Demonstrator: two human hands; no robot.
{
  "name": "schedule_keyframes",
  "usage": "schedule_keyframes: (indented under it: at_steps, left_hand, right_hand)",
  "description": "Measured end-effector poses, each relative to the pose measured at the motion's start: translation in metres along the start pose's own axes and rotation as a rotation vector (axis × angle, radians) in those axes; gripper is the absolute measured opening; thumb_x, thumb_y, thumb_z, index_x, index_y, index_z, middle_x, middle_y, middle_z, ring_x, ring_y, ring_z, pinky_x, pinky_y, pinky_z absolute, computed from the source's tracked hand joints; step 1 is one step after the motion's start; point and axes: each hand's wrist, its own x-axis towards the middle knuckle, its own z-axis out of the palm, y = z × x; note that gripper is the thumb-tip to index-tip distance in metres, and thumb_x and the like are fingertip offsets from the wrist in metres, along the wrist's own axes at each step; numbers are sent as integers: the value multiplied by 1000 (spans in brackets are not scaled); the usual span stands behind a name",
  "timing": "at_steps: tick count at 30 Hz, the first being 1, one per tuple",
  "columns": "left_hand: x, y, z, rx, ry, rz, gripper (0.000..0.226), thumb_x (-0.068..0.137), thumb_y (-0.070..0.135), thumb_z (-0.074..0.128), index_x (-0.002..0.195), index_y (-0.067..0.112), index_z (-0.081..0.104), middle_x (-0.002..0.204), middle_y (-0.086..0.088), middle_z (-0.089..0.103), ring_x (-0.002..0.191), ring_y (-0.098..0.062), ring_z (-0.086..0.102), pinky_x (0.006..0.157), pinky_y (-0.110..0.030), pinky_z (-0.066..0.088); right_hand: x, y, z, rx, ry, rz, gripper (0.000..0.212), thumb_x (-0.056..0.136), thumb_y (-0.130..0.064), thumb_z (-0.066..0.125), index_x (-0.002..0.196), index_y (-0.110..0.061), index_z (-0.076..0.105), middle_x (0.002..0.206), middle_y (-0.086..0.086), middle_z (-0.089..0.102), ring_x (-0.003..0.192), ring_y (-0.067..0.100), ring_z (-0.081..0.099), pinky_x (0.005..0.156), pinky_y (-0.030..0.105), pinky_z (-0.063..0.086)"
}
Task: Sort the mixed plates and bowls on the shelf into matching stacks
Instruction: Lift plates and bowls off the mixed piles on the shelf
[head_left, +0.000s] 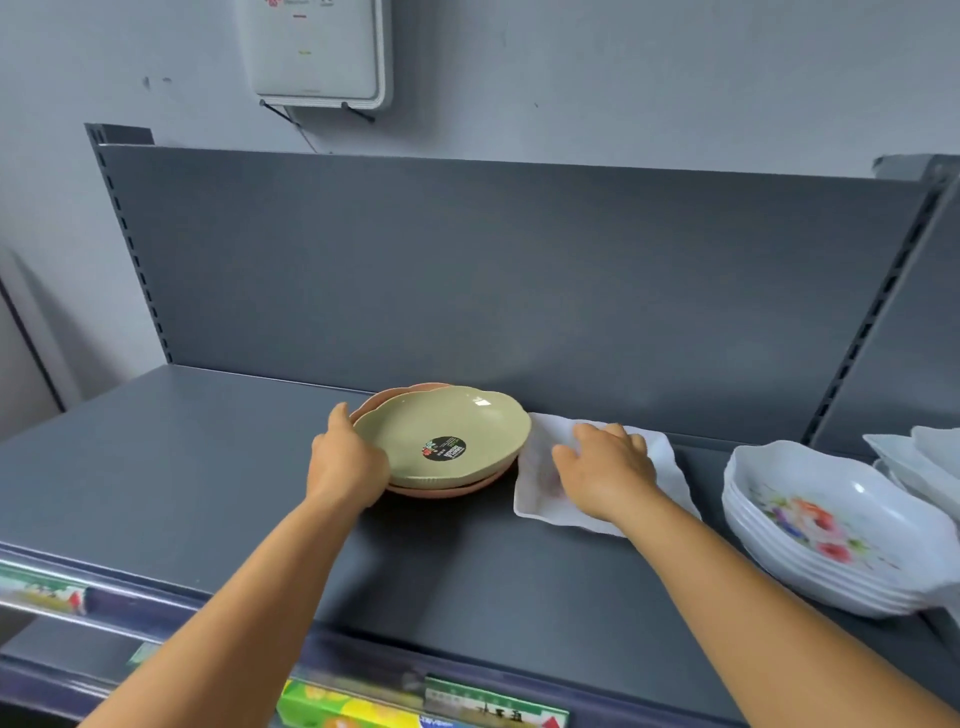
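L hand (347, 462) is gripping green bowl (441, 436) atop pink bowl (447, 488); R hand (605, 467), fingers relaxed, is resting flat on white plate (540, 499) just beside.

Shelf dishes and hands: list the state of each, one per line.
Green bowl: upright, nested on the pink bowl.
Pink bowl: upright, at the bottom, on the shelf.
White square plate: flat on the shelf, beside the bowls.
Flowered dishes: stacked at the right.
Left hand: grips the bowls' rim.
Right hand: rests on the white plate.

white wall unit (317, 49), shelf-edge price labels (493, 713), green box (345, 713)
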Motion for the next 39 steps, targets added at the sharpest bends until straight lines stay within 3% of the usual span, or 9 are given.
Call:
schedule_keyframes:
  at_steps: [4,9,15,19,25,28,33,35,39]
  left_hand:
    - [-2,0,4,33,-4,6,43,86,1,37,129,6,45,125,-21,50,89,-35,48,67,-36,41]
    - [-12,5,14,61,-16,-29,40,88,5,43,128,1,41,130,-21,46,114,-42,49,90,-48,46]
    - [-26,10,16,68,-28,-47,44,91,4,40,134,0,34,138,-21,37,122,-44,43,96,-49,40]
    - [-31,13,16,58,-29,-78,46,92,2,38,137,-2,31,139,-21,33,116,-45,47,79,-44,40]
    - [-43,22,25,36,-61,-42,45,91,1,38,136,-2,31,138,-21,32,104,-44,50,71,-42,41]
    - [-56,34,38,29,-106,-1,42,92,1,36,134,-2,32,137,-21,31,86,-36,44,66,-41,39]
    - [-79,54,64,37,-181,45,43,92,1,35,135,-3,30,136,-20,30,83,-35,42,68,-41,40]
    - [-87,59,72,41,-201,42,42,92,2,35,134,-2,32,136,-21,30,87,-36,45,72,-42,41]
    - [-108,74,83,100,-84,88,42,95,21,38,134,6,40,139,-18,32,124,-38,32,99,-47,38]
  right_hand:
    - [-14,37,-8,-119,11,159,38,94,-24,41,131,-13,40,144,11,34,130,34,32,103,38,32]
    - [-26,58,-9,7,-2,262,59,86,1,48,140,-4,25,139,17,34,122,37,46,84,35,43]
    - [-33,69,-11,100,101,267,46,88,-1,44,133,-3,34,129,20,49,112,39,55,71,33,41]
    - [-41,63,-22,188,232,216,49,89,1,42,136,-3,35,132,17,39,107,39,55,78,37,46]
    - [-54,74,-61,235,378,229,56,88,4,38,142,-6,31,137,16,35,109,40,54,85,38,44]
    - [-59,89,-80,323,390,261,52,89,5,37,141,-4,36,142,18,36,121,39,47,95,38,40]
    - [-69,122,-88,431,356,277,57,90,1,37,146,-11,34,147,13,40,124,35,47,96,40,45]
    - [-74,136,-90,452,351,274,59,91,-1,37,148,-15,32,150,8,38,130,32,44,100,37,41]
    - [-85,165,-98,508,352,251,57,93,-2,37,148,-16,34,152,5,37,135,27,39,101,30,36]
